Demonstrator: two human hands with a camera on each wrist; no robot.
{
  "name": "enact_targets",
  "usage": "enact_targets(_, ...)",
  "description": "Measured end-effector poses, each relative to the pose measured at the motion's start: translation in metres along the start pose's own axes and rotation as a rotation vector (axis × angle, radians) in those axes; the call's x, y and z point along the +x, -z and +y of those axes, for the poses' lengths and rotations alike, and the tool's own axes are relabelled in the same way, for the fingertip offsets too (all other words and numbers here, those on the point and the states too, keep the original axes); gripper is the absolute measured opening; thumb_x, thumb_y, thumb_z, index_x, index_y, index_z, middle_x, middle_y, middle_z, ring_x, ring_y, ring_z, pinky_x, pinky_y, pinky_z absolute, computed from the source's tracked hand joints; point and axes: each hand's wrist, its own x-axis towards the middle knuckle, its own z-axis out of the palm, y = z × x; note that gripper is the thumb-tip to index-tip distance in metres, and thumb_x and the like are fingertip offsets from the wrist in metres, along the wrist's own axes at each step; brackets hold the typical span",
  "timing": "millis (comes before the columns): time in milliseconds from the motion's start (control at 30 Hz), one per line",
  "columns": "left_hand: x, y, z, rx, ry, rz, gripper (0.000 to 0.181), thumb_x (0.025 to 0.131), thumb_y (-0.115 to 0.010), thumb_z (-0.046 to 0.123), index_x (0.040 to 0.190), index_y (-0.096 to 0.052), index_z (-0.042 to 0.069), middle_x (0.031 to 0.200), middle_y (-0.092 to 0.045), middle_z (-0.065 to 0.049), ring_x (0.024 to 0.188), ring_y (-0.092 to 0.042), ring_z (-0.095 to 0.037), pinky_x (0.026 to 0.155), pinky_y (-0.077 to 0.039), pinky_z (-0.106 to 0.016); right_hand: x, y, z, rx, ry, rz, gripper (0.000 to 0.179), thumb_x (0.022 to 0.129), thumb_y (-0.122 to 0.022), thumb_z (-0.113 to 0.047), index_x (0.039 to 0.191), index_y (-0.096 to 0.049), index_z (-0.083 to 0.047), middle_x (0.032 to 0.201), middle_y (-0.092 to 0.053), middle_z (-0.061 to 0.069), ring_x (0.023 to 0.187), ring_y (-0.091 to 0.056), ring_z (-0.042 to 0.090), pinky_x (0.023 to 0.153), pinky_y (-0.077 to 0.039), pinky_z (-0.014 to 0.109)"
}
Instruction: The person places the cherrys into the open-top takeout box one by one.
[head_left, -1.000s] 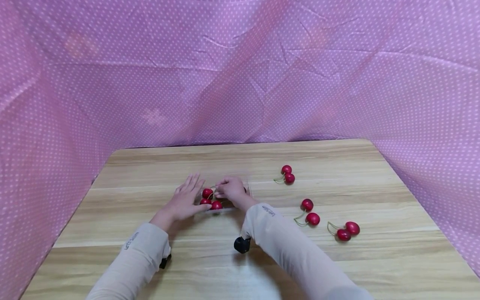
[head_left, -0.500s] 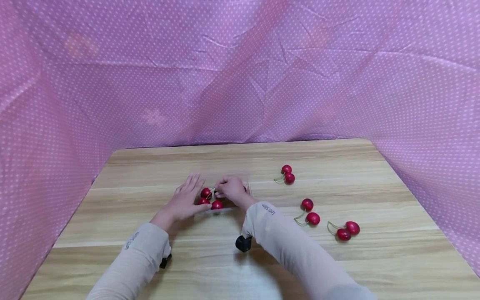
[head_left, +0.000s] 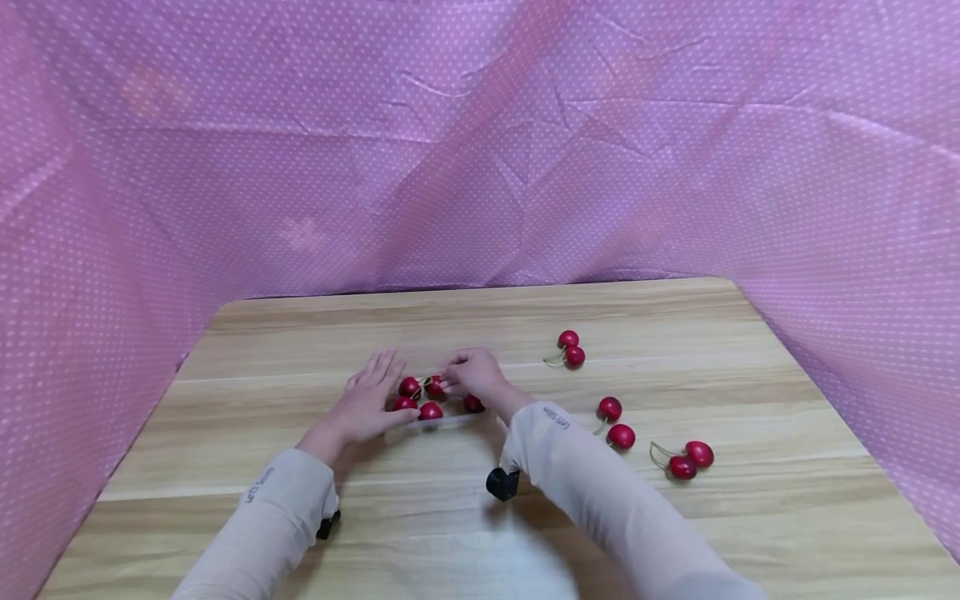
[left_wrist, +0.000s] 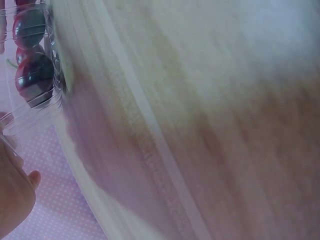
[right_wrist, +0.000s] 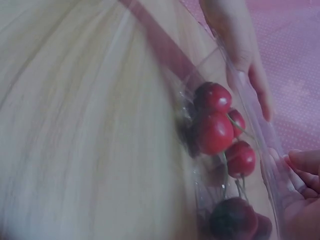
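- Cherries (head_left: 431, 412) sit clustered in a clear plastic container (head_left: 450, 419) on the counter (head_left: 420, 550); some stems lie close together, so moving one could, I judge, drag its neighbour along.
- Left hand (head_left: 366, 404) lies with straight, spread fingers at the container's left end, thumb along the near side. Too hard a push there might bend the thin-looking wall or slide the whole box.
- Right hand (head_left: 476, 375) is over the container's right half, fingers bent down beside a far-side cherry (head_left: 434, 385); whether they pinch anything cannot be told. A hard squeeze could mark the fruit, and a tug could snap a stem.
- Right sleeve (head_left: 600, 492) passes just beside the middle loose pair (head_left: 615, 423) and seems to hide part of its stem. A low sweep of the forearm could roll that pair away.
- Black wrist device (head_left: 502, 483) juts out below the right cuff, near the container's front; a dipping wrist might knock it against the rim.
- Far pair (head_left: 572, 348) and near pair (head_left: 692, 461) lie loose, apart from the container; round as they are, a bump to the counter could set them rolling.
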Motion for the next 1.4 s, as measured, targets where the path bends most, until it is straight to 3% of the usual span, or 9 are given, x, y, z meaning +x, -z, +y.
enact_targets(100,0.0,0.001,0.0,-0.004,-0.003,-0.001,0.085,0.078,-0.047,0.057,0.139,-0.011,0.009,0.143,0.006,-0.009,0.128,0.003,-0.033,0.099,-0.008,-0.053,-0.001,0.005,-0.002,0.032,0.004,0.0,0.018,0.081,-0.049,0.007,0.094,-0.054,0.018,0.077,-0.06,0.027,0.054,-0.059,0.018,0.067,-0.05,0.037)
enact_targets(233,0.002,0.001,-0.001,0.005,-0.001,-0.008,0.086,0.078,-0.046,0.058,0.139,-0.01,0.009,0.143,0.006,-0.009,0.128,0.003,-0.034,0.098,-0.007,-0.054,-0.002,0.012,-0.004,0.063,0.001,-0.01,0.018,0.081,-0.049,0.008,0.095,-0.054,0.018,0.087,-0.057,0.033,0.071,-0.061,0.034,0.07,-0.049,0.038)
enact_targets(367,0.003,0.001,-0.001,0.014,0.008,-0.017,0.087,0.078,-0.045,0.059,0.139,-0.009,0.01,0.143,0.008,-0.008,0.128,0.003,-0.033,0.098,-0.006,-0.053,-0.007,0.018,-0.01,0.066,-0.002,-0.028,0.021,0.082,-0.049,0.006,0.099,-0.052,0.018,0.094,-0.055,0.034,0.082,-0.059,0.037,0.072,-0.048,0.038)
enact_targets(600,0.002,0.002,-0.001,0.0,0.028,-0.025,0.087,0.077,-0.047,0.059,0.139,-0.01,0.009,0.143,0.01,-0.007,0.128,0.01,-0.027,0.099,-0.005,-0.052,-0.017,0.025,-0.011,0.061,0.039,-0.063,0.021,0.083,-0.05,0.004,0.099,-0.052,0.018,0.092,-0.056,0.033,0.082,-0.058,0.038,0.073,-0.047,0.04)
enact_targets(900,0.002,0.003,0.0,-0.003,0.019,-0.019,0.086,0.078,-0.046,0.058,0.139,-0.009,0.011,0.143,0.009,-0.008,0.128,0.009,-0.028,0.099,-0.005,-0.053,-0.026,0.037,-0.012,0.117,0.05,-0.081,0.024,0.083,-0.049,0.005,0.102,-0.048,0.019,0.092,-0.056,0.033,0.077,-0.061,0.033,0.07,-0.049,0.036)
enact_targets(1133,0.0,0.003,0.002,0.003,0.02,-0.015,0.085,0.078,-0.047,0.057,0.139,-0.011,0.009,0.143,0.008,-0.008,0.128,0.008,-0.028,0.099,-0.005,-0.052,-0.032,0.05,-0.008,0.114,0.042,-0.091,0.024,0.082,-0.052,0.003,0.102,-0.05,0.018,0.083,-0.061,0.024,0.062,-0.06,0.017,0.069,-0.05,0.035)
enact_targets(1400,-0.001,0.0,0.003,0.008,0.018,-0.008,0.085,0.078,-0.046,0.058,0.139,-0.013,0.008,0.143,0.008,-0.009,0.128,0.008,-0.029,0.099,-0.005,-0.052,-0.039,0.066,-0.003,0.131,0.046,-0.13,0.019,0.083,-0.052,0.002,0.097,-0.051,0.014,0.081,-0.062,0.018,0.064,-0.06,0.017,0.069,-0.05,0.034)
